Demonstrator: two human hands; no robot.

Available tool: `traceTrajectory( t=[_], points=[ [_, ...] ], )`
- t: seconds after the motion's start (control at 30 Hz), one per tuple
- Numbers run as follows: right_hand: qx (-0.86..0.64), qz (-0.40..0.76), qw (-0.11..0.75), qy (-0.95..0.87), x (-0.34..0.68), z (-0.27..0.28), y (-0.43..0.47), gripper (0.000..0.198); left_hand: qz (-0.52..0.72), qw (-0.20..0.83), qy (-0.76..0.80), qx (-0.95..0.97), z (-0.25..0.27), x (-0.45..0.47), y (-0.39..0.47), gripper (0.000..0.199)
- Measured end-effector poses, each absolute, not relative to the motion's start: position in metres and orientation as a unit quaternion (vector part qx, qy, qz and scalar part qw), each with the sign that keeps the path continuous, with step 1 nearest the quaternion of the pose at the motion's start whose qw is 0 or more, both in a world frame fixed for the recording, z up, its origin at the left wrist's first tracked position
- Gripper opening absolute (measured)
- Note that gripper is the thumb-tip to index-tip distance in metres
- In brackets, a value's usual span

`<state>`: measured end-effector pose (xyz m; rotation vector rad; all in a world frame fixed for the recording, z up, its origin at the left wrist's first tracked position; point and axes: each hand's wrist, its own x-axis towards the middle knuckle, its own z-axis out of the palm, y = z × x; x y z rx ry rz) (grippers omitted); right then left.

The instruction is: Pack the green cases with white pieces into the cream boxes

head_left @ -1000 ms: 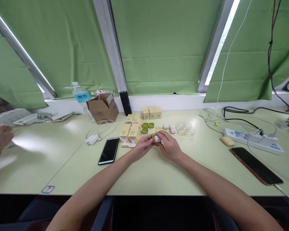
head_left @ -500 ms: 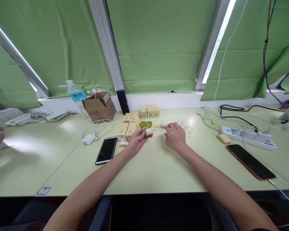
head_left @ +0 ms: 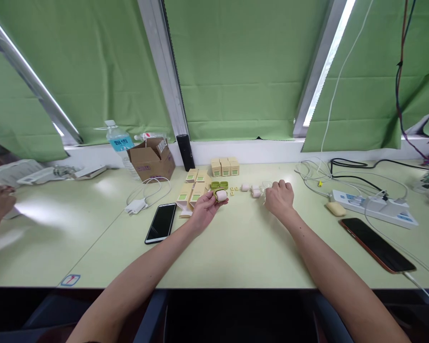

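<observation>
Left hand holds white piece — bottle label reads 飘雪

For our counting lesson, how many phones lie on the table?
2: a black-edged phone left of the left hand, an orange-edged phone right of the right hand; others could be hidden.

On the table, your left hand holds a cup with 1 piece in it. Behind it lie 2 more cups; farther back, 3 boxes stand in a row. Left of your hand are more boxes, then a phone, with a carton behind. Your right hand is at the containers, right of the loose pieces. Farther right, a power strip lies behind another phone.
</observation>
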<state>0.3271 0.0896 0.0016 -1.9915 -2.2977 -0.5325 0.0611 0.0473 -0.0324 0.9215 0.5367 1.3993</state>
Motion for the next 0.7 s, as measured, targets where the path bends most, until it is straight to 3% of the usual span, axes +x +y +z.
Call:
traceTrajectory(
  t=[0.13,0.33,0.5,0.7],
  points=[
    [-0.621,-0.171,0.073,-0.761,0.32,0.006,0.079,0.015,0.616,0.633,0.231,0.407,-0.032,0.061,0.047,0.03],
    [-0.447,-0.037,0.277,-0.85,0.291,-0.013,0.057,0.019,0.627,0.599,0.242,0.435,-0.034,0.058,0.051,0.036],
    [-0.365,0.153,0.295,-0.87,0.275,-0.035,0.055,0.025,0.637,0.546,0.264,0.476,-0.033,0.053,0.053,0.047],
    [-0.363,0.282,0.338,-0.821,0.272,-0.05,0.067,0.043,0.599,0.475,0.291,0.575,-0.031,0.05,0.053,0.048]
  ],
)
